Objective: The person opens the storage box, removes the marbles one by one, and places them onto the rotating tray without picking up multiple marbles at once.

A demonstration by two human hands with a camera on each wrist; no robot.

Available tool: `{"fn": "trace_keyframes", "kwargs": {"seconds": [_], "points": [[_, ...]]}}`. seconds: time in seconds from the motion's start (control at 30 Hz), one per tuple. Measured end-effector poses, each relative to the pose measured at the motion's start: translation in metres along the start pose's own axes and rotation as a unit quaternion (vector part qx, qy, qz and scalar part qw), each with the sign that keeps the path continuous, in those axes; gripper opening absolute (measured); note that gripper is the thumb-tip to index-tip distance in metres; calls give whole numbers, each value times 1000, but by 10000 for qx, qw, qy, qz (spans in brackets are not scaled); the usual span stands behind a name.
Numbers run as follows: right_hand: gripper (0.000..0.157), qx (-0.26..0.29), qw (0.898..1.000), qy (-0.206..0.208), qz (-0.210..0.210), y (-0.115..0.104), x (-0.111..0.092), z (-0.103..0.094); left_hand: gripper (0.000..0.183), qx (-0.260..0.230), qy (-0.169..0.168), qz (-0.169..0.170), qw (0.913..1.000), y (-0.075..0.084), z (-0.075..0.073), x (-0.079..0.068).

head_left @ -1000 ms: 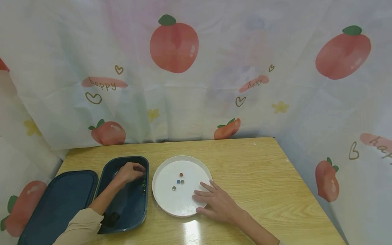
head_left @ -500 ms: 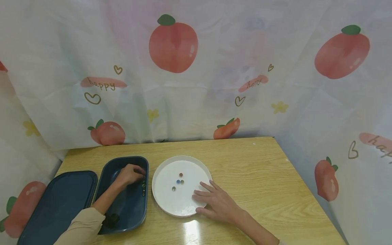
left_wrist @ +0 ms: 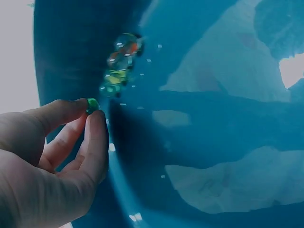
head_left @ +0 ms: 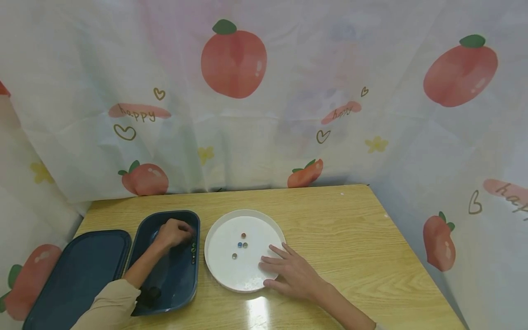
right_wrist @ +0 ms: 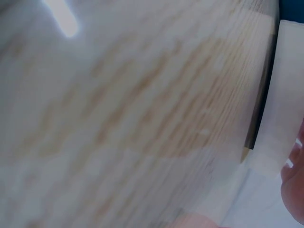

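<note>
Inside the dark blue basin point(head_left: 175, 286), my left hand point(head_left: 172, 233) pinches a green glass marble point(left_wrist: 92, 105) between thumb and fingertips, close to the side wall. Beyond the fingertips, several clear marbles with coloured swirls point(left_wrist: 120, 61) lie in a row along the foot of that wall. My right hand point(head_left: 294, 274), fingers spread, rests at the right rim of a round white tray point(head_left: 247, 280). On the tray are a reddish marble point(head_left: 244, 235), a blue marble point(head_left: 240, 245) and other greyish marbles point(head_left: 234, 256).
A dark blue lid point(head_left: 82, 270) lies left of the basin. All stand on a wood-grain table point(head_left: 338, 238) in front of a fruit-print curtain point(head_left: 264, 137). In the right wrist view the tray's white side point(right_wrist: 285, 95) stands upright above the glossy tabletop.
My left hand has drawn slightly to the left within the basin. One greyish marble on the tray has rolled a little toward me. My right hand stays in place.
</note>
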State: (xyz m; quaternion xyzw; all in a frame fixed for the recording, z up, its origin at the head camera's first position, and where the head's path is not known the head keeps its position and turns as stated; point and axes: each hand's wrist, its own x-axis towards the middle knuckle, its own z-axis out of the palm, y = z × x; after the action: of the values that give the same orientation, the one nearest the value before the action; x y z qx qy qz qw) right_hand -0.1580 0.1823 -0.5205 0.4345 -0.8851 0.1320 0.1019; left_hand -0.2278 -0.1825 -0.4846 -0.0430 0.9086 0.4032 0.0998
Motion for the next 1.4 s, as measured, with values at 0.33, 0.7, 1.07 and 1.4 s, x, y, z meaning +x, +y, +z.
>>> {"fn": "trace_keyframes", "kwargs": {"seconds": [0.33, 0.7, 1.07, 1.4], "points": [[45, 51, 10000, 42, -3, 0, 0, 0, 20, -549, 241, 196, 9980, 19, -21, -7], [44, -29, 10000, 40, -49, 1, -1, 1, 21, -1042, 263, 690, 9918, 51, -16, -17], [44, -52, 9999, 28, -82, 1, 0, 1, 19, -1199, 82, 791, 9896, 77, 13, -14], [45, -47, 10000, -27, -41, 1, 0, 2, 16, -1231, -130, 638, 9903, 89, 42, -6]]}}
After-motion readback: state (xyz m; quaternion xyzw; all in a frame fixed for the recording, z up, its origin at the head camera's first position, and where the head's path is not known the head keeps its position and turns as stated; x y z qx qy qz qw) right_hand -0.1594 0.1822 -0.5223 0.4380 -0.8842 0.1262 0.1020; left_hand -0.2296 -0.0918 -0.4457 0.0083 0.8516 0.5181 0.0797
